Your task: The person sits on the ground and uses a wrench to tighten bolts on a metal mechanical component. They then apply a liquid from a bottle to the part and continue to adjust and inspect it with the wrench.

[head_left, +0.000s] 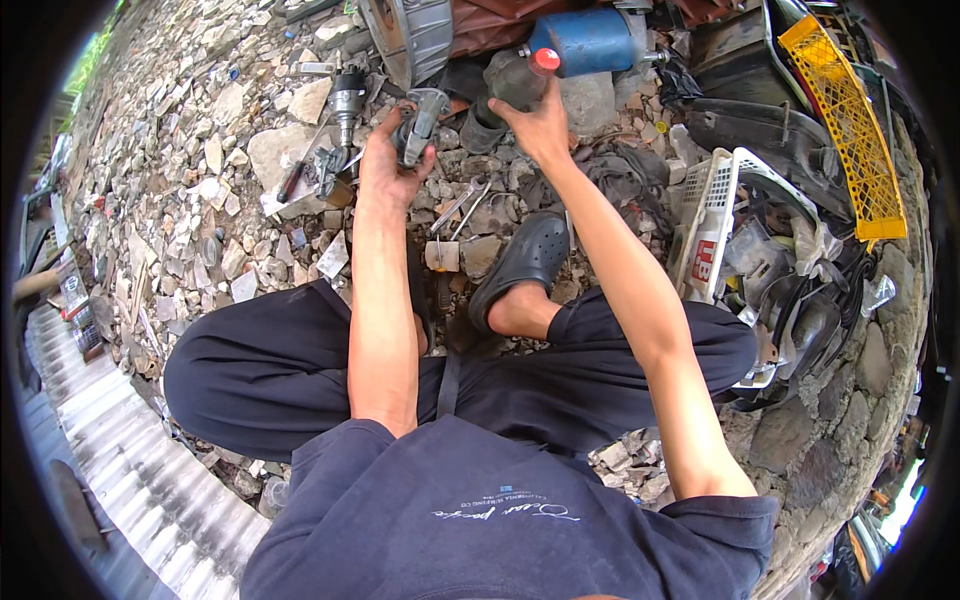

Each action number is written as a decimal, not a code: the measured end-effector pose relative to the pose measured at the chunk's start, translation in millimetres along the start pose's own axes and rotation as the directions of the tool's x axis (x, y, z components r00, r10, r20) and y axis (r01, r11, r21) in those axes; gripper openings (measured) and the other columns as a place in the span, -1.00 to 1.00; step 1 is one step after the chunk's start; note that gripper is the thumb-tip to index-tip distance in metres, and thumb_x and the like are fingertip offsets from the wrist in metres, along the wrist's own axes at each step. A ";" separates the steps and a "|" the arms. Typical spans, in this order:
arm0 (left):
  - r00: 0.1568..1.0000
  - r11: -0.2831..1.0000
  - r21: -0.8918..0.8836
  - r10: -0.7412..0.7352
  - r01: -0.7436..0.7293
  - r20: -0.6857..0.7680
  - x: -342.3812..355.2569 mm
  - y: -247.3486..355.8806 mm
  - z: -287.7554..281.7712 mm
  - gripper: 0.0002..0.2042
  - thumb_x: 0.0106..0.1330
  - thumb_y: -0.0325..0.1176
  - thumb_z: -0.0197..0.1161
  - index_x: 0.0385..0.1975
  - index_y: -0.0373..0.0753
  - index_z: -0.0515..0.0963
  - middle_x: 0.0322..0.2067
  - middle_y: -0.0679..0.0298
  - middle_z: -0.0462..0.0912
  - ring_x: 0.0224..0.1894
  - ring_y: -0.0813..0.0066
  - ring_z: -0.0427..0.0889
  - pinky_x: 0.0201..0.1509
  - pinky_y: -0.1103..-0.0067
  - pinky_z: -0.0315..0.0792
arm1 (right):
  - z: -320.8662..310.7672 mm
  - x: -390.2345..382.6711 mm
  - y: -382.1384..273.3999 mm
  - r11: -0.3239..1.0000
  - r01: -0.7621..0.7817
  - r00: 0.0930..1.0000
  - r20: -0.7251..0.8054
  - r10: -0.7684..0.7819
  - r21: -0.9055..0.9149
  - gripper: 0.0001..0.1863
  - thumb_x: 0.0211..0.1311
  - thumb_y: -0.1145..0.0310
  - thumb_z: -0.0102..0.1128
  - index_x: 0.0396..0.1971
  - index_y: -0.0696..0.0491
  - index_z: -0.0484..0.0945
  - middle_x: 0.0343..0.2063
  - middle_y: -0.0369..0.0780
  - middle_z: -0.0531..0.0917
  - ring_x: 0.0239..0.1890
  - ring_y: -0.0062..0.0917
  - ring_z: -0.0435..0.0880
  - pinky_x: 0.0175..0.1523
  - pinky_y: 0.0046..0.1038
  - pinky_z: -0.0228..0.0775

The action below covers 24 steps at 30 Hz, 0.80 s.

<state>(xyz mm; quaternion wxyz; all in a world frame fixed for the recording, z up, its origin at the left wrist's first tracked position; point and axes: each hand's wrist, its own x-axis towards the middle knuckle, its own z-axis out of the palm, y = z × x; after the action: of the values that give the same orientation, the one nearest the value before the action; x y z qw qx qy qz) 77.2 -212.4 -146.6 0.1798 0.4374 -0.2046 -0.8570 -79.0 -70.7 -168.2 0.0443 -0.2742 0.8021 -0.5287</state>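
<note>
My left hand (388, 170) is closed around a grey metal machine part (426, 122), held above the stony ground. Its exact kind I cannot make out. My right hand (538, 128) grips a dark, cloudy bottle (514, 82) with a red cap (545, 60), thumb on one side and fingers on the other. The bottle leans toward the right. Just below it sits a dark, round, cup-like piece (482, 132). Left of my left hand, another metal part with a round black end (347, 97) lies near a screwdriver (291, 180).
Wrenches (462, 208) lie on the rubble between my hands and my shoe (528, 262). A blue cylinder (585, 43) and a metal housing (412, 40) stand at the far side. On the right are a white crate (712, 225) of scraps and a yellow plastic grid (850, 130).
</note>
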 end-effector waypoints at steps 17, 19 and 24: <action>0.979 0.997 -0.020 -0.069 0.074 0.191 22.0 -10.0 -0.3 -0.68 0.48 -0.09 -0.07 -0.16 -0.14 0.55 -0.38 0.33 0.70 -0.53 0.52 0.61 -0.70 0.69 0.28 | 23.3 -3.8 50.7 0.918 -0.115 0.993 -0.020 0.117 -0.379 -0.26 -0.05 0.08 0.46 -0.01 0.27 0.31 -0.06 0.12 0.50 -0.06 0.03 0.57 0.05 -0.09 0.42; 0.975 0.998 -0.030 -0.043 0.051 0.216 22.0 -8.7 -6.5 -0.69 0.47 -0.10 -0.08 -0.15 -0.14 0.55 -0.38 0.33 0.70 -0.51 0.51 0.61 -0.68 0.66 0.31 | 26.4 -22.5 37.0 0.968 -0.158 0.987 -0.061 0.149 -0.195 -0.35 0.02 0.17 0.40 0.01 0.22 0.34 -0.04 0.07 0.50 -0.06 0.02 0.57 0.04 -0.10 0.44; 0.944 0.995 -0.089 -0.010 0.041 0.329 16.4 -5.2 -0.4 -0.65 0.46 -0.14 -0.11 -0.08 -0.20 0.56 -0.28 0.24 0.72 -0.43 0.40 0.66 -0.59 0.54 0.43 | 47.4 -86.2 88.2 0.936 0.007 0.930 0.346 0.123 -0.351 -0.57 0.14 0.38 0.20 0.06 -0.01 0.47 0.03 -0.06 0.48 -0.07 -0.05 0.58 0.01 -0.13 0.48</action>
<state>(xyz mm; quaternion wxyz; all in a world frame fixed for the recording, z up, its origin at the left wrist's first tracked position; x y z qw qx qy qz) 67.8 -216.0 -160.5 0.1527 0.2826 -0.1854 -0.9287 -23.7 -42.2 -284.8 0.1587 -0.3462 0.8682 -0.3181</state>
